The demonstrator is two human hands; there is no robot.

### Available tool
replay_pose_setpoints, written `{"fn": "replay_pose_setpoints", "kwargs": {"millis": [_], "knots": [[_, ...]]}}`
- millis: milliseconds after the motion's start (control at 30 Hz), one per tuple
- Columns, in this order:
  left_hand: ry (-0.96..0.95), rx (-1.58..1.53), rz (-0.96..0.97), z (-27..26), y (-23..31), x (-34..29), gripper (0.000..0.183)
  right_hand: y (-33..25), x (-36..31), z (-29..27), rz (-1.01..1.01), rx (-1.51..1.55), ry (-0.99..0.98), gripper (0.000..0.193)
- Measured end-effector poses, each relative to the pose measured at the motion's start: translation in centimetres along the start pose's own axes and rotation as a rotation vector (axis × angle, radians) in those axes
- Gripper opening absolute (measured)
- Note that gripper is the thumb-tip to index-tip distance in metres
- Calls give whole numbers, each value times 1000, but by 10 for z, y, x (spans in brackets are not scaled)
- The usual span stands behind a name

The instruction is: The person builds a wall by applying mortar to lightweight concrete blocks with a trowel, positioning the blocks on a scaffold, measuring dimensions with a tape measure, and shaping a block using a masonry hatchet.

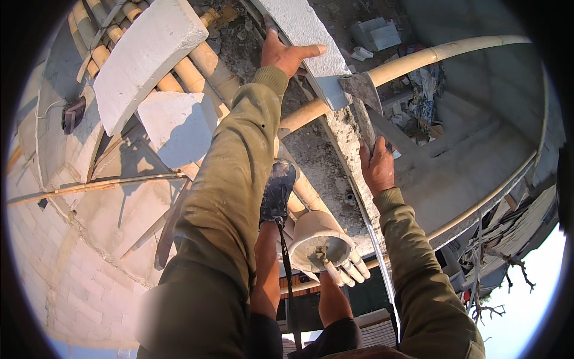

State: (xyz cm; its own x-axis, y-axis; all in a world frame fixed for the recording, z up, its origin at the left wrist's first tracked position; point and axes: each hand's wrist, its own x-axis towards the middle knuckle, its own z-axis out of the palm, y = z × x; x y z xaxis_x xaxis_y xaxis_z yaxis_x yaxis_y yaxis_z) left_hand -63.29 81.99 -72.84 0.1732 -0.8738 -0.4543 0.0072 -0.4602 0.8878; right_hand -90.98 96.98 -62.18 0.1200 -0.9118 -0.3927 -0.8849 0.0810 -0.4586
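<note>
My left hand (286, 57) grips the left edge of a long white lightweight block (308, 39), its thumb lying across the top face. The block sits along a rough, mortar-covered wall top (344, 134). In my right hand (379, 169) is the handle of a hatchet (362, 90) with a flared metal head. That head is at the near end of the block, seemingly against it; exact contact I cannot tell. Nearer my body, a bucket (314, 226) holds grey mortar, with a pale handle (330, 268) sticking up from it.
More white blocks (146, 57) and a smaller piece (179, 128) lie on bamboo poles (188, 75) at the left. My dark shoe (280, 188) stands on the bamboo beside the wall. A bamboo pole (442, 54) crosses at the right, above a drop to a lower floor (454, 173) with rubble.
</note>
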Motion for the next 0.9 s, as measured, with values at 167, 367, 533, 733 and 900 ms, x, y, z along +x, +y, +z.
{"fn": "replay_pose_setpoints", "kwargs": {"millis": [167,367,533,733,900], "knots": [[-52,-141,-143,0,39,-3,114,5,-3,13,24,36,27,31],[-108,-186,-286,4,58,-16,113,1,-4,8,28,5,64,31],[-24,-108,-154,-9,31,-10,111,-18,-9,4,10,116,67,28],[77,55,-65,14,39,-22,113,-5,-9,3,20,45,63,26],[87,-87,-226,17,50,-56,109,-10,-13,-3,10,28,93,27]]}}
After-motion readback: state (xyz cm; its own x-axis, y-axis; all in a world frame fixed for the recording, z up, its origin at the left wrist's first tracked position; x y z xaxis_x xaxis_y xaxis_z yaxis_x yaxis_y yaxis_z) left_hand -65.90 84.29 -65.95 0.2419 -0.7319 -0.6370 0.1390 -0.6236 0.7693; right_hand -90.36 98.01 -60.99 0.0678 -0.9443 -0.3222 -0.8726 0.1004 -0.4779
